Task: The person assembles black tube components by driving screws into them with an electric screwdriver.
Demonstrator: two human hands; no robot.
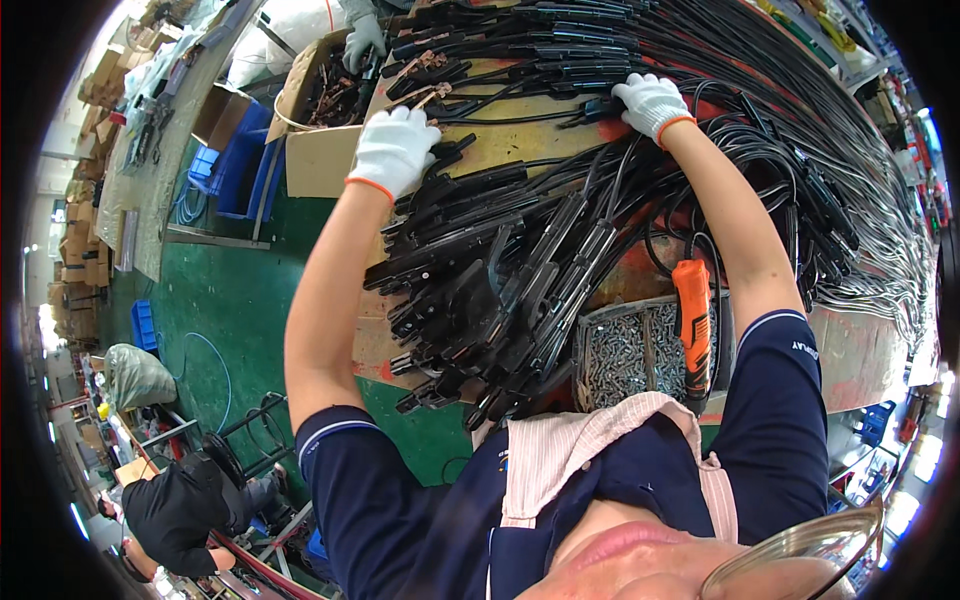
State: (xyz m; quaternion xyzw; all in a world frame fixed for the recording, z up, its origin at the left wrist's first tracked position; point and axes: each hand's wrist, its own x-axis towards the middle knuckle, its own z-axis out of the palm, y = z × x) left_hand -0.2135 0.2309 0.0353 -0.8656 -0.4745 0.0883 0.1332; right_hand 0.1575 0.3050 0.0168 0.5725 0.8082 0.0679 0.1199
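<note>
left hand (394, 150) grip curled on black clamp handles (470, 190); right hand (651, 103) pressing flat on black cables (760, 90). probably stiff, light, tangly. best held by a handle.

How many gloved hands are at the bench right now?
3: the left hand on the black clamps, the right hand on the cables, and a co-worker's grey-gloved hand at the cardboard box. Others may be hidden.

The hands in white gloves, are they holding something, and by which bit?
Left hand rests on the heap of black clamp handles; right hand presses on black cables. Whether the fingers actually grip anything cannot be told.
</note>
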